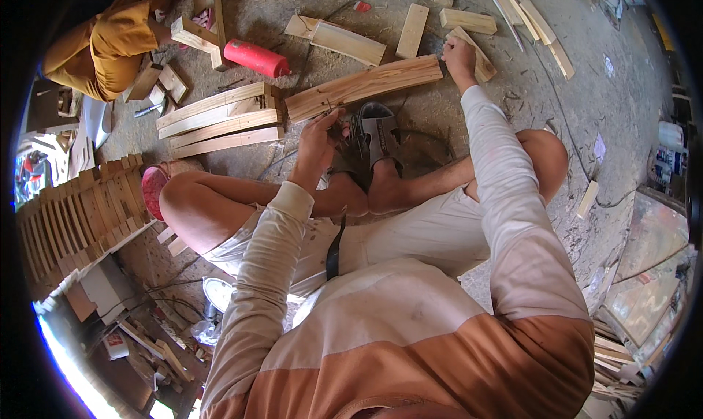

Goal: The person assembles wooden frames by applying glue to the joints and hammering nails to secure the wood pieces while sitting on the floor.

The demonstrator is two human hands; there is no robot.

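A wooden plank lies slanted across the floor ahead of my crossed legs, its right end farther away. My left hand is closed by the plank's near edge, toward its left end. Thin dark nail-like pieces stick out from its pinched fingers. At the plank's right end, my right hand is closed with the fingers bent inward. What it holds, if anything, is too small to make out. Just below the plank is a grey and black shoe on my foot.
Left of the plank lies a stack of wooden pieces, with a red bottle beyond it. More wood blocks are scattered ahead. Another person's mustard-coloured clothing shows at far left. A cable runs along the floor on the right.
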